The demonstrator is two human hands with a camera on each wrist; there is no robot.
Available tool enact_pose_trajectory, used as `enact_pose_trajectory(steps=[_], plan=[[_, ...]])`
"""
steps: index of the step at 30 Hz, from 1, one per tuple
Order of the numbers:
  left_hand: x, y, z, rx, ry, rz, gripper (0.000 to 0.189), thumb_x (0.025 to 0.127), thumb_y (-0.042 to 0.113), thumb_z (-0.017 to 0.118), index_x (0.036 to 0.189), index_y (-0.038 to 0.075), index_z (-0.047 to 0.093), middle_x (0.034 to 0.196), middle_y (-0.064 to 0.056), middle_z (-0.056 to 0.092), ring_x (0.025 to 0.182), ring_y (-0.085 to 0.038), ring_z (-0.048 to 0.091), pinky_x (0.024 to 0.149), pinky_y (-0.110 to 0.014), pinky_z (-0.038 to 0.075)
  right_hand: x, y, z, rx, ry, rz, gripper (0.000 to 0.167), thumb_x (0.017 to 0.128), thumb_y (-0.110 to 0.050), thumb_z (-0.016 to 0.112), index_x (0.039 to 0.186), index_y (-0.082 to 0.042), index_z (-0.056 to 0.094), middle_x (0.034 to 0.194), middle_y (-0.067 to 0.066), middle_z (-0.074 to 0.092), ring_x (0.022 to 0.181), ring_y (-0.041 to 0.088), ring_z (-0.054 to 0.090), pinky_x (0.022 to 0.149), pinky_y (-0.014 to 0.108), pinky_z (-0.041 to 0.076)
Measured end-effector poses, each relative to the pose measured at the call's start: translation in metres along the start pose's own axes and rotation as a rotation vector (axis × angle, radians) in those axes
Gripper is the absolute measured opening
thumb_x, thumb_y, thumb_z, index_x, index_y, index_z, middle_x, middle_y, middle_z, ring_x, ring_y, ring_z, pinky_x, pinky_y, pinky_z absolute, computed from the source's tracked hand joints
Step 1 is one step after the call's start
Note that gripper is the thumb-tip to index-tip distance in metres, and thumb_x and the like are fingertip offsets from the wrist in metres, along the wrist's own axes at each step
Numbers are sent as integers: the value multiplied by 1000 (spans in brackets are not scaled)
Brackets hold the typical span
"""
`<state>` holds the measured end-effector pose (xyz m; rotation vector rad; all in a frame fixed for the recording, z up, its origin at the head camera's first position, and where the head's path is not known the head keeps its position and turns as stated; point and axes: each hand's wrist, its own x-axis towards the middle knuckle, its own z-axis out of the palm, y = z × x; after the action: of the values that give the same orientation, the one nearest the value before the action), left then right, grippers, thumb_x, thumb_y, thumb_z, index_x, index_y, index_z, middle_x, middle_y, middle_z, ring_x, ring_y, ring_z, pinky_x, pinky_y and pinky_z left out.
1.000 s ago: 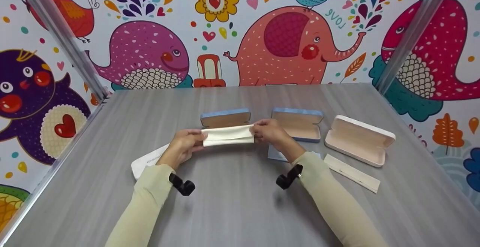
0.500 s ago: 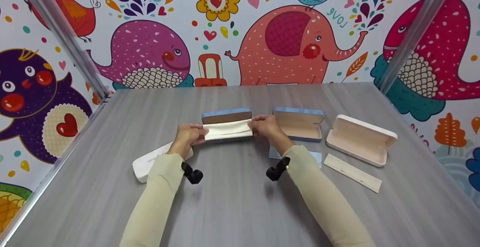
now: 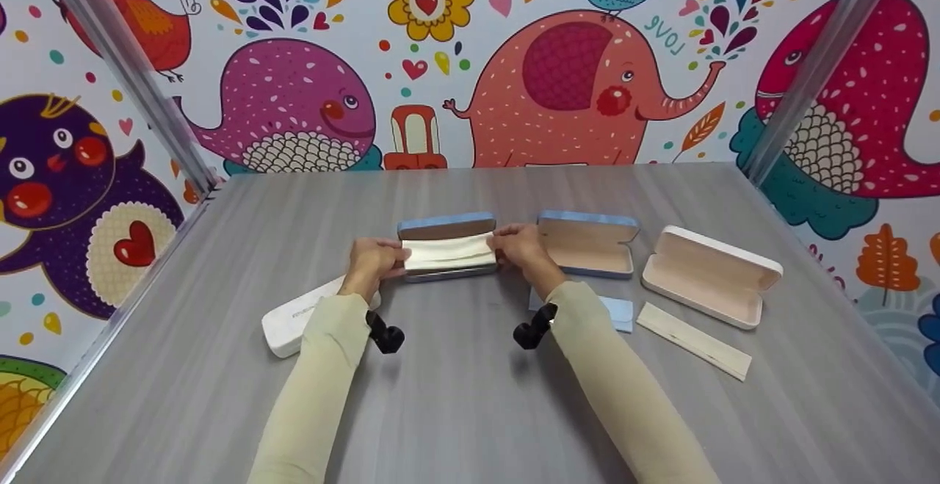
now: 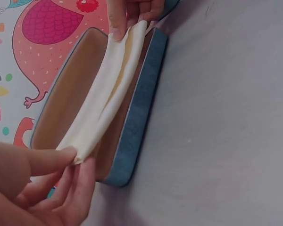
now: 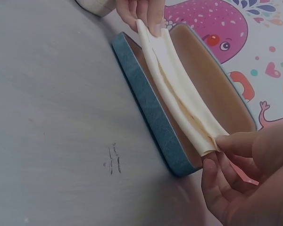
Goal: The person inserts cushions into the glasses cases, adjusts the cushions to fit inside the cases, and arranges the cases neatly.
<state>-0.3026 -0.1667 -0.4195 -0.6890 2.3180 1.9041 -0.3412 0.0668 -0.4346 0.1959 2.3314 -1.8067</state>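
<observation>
A cream folded cloth (image 3: 449, 252) is stretched between my two hands. My left hand (image 3: 374, 262) pinches its left end between thumb and fingers, and my right hand (image 3: 523, 249) pinches the other end. Directly beneath the cloth lies an open blue glasses case (image 3: 446, 225) with a tan lining. In the left wrist view the cloth (image 4: 106, 94) sags slightly over the mouth of the case (image 4: 139, 113). From the right wrist view, the fold along the cloth (image 5: 179, 94) shows as a long slit, and the case's front wall (image 5: 148, 103) runs alongside.
A second open blue glasses case (image 3: 587, 249) stands right of my right hand, with a light blue cloth (image 3: 618, 313) before it. Farther right are an open white glasses case (image 3: 709, 278) and a cream folded cloth (image 3: 694, 341). A closed white case (image 3: 294, 322) lies by my left forearm.
Both hands have carried the cream cloth away from me, from in front of the blue case to above its opening, and lowered it there. The cases have stayed put.
</observation>
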Motion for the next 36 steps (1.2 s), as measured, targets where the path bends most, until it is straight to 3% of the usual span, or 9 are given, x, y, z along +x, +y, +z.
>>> enact_pose_trajectory(steps=[9, 18, 26, 33, 36], plan=[[4, -4, -1, -16, 4, 22, 29, 84, -9, 69, 113, -14, 66, 69, -3, 65, 58, -7, 63, 56, -20, 58, 0, 0, 5, -75, 38, 9, 12, 90, -10, 73, 100, -2, 73, 72, -1, 61, 64, 11, 56, 60, 26, 49], [6, -4, 2, 87, 55, 36, 28, 82, -8, 70, 109, -12, 69, 67, -2, 62, 51, -5, 59, 50, -18, 55, 1, 6, 8, -158, 63, -38, 8, 89, -11, 73, 91, -3, 73, 68, -1, 61, 61, 12, 55, 58, 27, 49], [6, -6, 8, 209, 104, 111, 24, 76, -8, 65, 99, -11, 72, 59, 0, 56, 40, -5, 54, 45, -18, 52, 0, 6, 9, -200, 104, -76, 6, 88, -9, 73, 85, -3, 73, 70, -1, 61, 63, 12, 54, 57, 24, 45], [4, -4, 8, 347, 163, 154, 15, 78, 1, 66, 89, -5, 74, 56, 2, 54, 35, -3, 48, 35, -14, 40, -1, 6, 9, -244, 124, -109, 3, 86, -6, 72, 85, -3, 71, 73, 2, 62, 63, 13, 55, 56, 23, 45], [1, 0, 7, 362, 161, 137, 11, 83, 5, 62, 81, -2, 70, 59, -1, 55, 36, -5, 50, 36, -17, 42, -1, 4, 6, -283, 128, -110, 7, 89, -10, 70, 90, -3, 74, 79, 4, 67, 66, 13, 56, 57, 23, 46]])
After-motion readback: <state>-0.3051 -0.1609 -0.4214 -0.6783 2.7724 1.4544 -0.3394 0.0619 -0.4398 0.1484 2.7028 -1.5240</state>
